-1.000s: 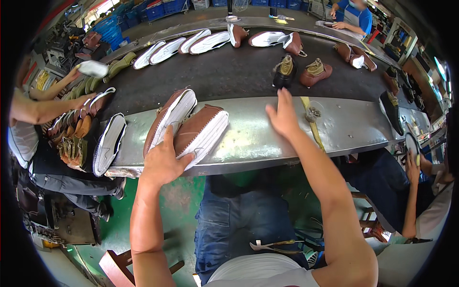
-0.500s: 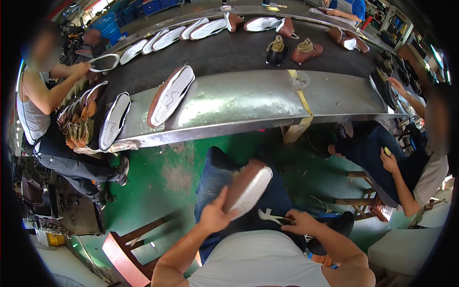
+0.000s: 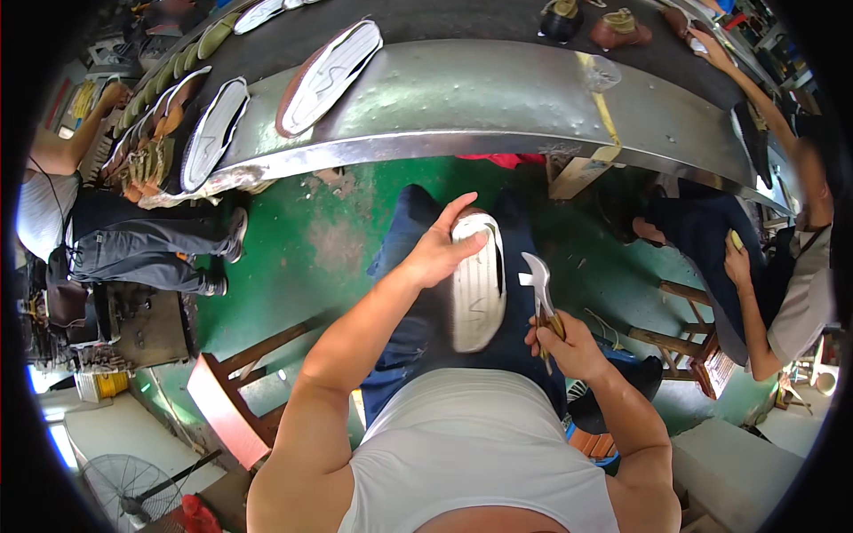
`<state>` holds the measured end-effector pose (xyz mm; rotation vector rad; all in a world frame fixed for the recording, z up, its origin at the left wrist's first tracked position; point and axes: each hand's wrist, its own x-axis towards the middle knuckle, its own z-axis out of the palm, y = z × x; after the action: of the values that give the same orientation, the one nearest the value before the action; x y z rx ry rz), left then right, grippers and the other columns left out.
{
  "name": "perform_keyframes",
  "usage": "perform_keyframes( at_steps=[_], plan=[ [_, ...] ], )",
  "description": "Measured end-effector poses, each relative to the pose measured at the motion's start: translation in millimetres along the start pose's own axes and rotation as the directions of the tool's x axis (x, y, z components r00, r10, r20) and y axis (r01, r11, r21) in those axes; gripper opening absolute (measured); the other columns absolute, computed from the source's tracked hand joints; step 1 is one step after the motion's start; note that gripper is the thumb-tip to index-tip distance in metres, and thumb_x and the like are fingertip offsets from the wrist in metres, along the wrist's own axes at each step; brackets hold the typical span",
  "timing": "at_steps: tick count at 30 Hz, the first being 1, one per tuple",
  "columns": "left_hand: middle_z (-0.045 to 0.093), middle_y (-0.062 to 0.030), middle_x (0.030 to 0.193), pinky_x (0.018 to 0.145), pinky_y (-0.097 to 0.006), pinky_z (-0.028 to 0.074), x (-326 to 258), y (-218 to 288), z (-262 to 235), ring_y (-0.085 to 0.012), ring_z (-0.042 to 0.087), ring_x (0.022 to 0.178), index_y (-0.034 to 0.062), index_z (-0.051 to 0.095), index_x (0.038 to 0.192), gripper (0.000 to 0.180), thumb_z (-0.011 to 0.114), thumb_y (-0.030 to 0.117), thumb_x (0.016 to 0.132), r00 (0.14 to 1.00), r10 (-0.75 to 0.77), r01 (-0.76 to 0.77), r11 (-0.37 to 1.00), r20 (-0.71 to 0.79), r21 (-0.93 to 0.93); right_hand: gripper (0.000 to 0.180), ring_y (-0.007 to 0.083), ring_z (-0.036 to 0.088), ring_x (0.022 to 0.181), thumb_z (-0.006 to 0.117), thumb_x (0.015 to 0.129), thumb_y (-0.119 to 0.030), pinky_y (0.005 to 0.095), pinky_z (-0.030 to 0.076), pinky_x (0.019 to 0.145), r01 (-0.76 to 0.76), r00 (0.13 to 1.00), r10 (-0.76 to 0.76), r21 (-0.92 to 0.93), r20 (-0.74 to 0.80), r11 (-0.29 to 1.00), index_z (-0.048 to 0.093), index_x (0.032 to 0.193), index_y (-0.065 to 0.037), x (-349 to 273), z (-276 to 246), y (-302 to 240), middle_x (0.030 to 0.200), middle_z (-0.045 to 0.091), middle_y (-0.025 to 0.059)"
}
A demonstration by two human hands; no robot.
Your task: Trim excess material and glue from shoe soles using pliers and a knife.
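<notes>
left fingers (image 3: pixel 456 210) grasping shoe (image 3: pixel 478 302), now straightened lengthwise; right fingers (image 3: pixel 533 337) clenched round hammer (image 3: pixel 540 282), now raised beside it; hammering looks ready to begin

White-soled brown shoe (image 3: pixel 475 298), upturned, near hammer (image 3: pixel 541 286)

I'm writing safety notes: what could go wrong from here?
The left hand grips one end of the brown shoe with a white underside, so a misjudged swing of the silver metal tool with a curved claw in the right hand might strike the holding fingers. The tool also appears close to the dark blue jeans, so a slip might catch a leg.
</notes>
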<state>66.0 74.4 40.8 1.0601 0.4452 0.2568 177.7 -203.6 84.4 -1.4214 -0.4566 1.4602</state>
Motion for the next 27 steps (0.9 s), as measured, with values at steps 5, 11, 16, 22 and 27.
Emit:
perform_keyframes(
  at_steps=[5,11,16,22,27],
  plan=[
    [0.054,-0.0066,0.129,0.106,-0.035,0.04,-36.5,-4.6,-7.3,-0.0182,0.05,0.122,0.0136,0.033,0.149,0.067,0.071,0.022,0.094,0.99,0.137,-0.138,0.99,0.029,0.04,0.028,0.0156,0.066,0.083,0.058,0.098,-0.02,0.0306,0.052,0.079,0.102,0.994,-0.101,-0.498,0.027,0.861,0.06,0.115,0.002,23.5,30.8,-33.2,0.089,0.069,0.0092],
    [0.051,-0.0087,0.133,0.111,-0.036,0.035,-39.3,-6.0,-15.6,-0.0201,0.045,0.128,0.0133,0.028,0.15,0.06,0.059,0.031,0.101,0.989,0.128,-0.136,0.985,0.076,0.105,0.029,0.0179,0.065,0.082,0.056,0.099,-0.021,0.032,0.051,0.077,0.018,0.988,0.015,-0.207,0.154,0.978,0.06,0.117,0.002,37.7,27.0,-43.4,0.095,0.068,0.0084],
    [0.045,-0.0116,0.143,0.114,-0.037,0.03,-32.9,-8.8,-5.6,-0.0222,0.04,0.135,0.0133,0.023,0.153,0.06,0.054,0.027,0.104,0.948,0.119,-0.218,0.92,0.296,0.326,0.029,0.017,0.064,0.082,0.058,0.099,-0.019,0.031,0.051,0.073,-0.031,0.959,-0.059,0.311,0.277,0.95,0.059,0.117,0.003,56.7,18.4,-68.3,0.094,0.066,0.0097],
    [0.043,-0.0158,0.143,0.113,-0.037,0.032,-25.6,-1.9,1.0,-0.0252,0.04,0.135,0.0086,0.026,0.151,0.059,0.052,0.031,0.104,0.972,0.09,-0.181,0.879,0.218,0.441,0.031,0.0139,0.064,0.082,0.054,0.101,-0.017,0.0289,0.052,0.073,0.113,0.994,-0.113,-0.162,0.012,0.98,0.057,0.121,0.005,37.7,-1.1,-91.9,0.1,0.068,0.0103],
    [0.045,-0.0152,0.145,0.115,-0.037,0.028,-17.2,-11.9,-16.3,-0.0245,0.037,0.138,0.0088,0.026,0.151,0.057,0.049,0.033,0.105,0.978,0.168,-0.209,0.701,0.128,0.682,0.032,0.016,0.065,0.094,0.054,0.1,-0.016,0.0314,0.053,0.081,-0.107,0.982,0.123,-0.117,0.143,0.987,0.055,0.125,0.005,34.4,15.2,-51.5,0.115,0.067,0.0129]
  ],
)
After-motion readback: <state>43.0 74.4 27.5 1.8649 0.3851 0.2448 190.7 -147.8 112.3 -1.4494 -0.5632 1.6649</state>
